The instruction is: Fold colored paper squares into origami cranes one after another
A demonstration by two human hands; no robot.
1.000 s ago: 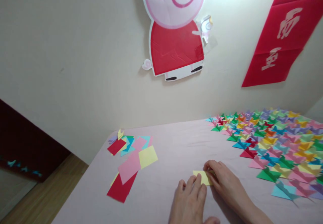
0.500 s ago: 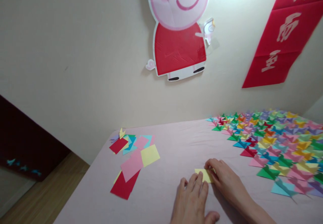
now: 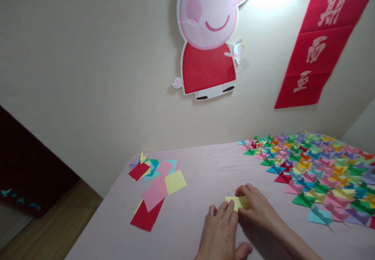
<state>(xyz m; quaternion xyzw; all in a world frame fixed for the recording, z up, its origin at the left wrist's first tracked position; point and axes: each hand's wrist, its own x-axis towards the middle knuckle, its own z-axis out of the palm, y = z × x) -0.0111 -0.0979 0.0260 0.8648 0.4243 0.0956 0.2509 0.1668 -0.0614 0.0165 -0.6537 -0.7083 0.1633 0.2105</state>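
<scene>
A small folded yellow paper [image 3: 238,202] lies on the pink table [image 3: 205,174] near its front edge. My left hand [image 3: 220,232] rests flat just below the paper, fingers stretched out, fingertips touching its near edge. My right hand [image 3: 258,209] comes in from the right with fingers bent and pressing on the paper's right part.
Loose paper squares [image 3: 156,187] in red, pink, yellow and blue lie at the table's left. Several folded paper cranes [image 3: 316,170] in many colours cover the right side. A cartoon pig cutout [image 3: 209,37] and a red banner [image 3: 316,45] hang on the wall. Wooden floor [image 3: 49,228] lies to the left.
The view has tilted down slightly, so the wall decorations sit lower in the picture. Both hands stay on the yellow paper, the left fingers drawn a bit closer to it.
</scene>
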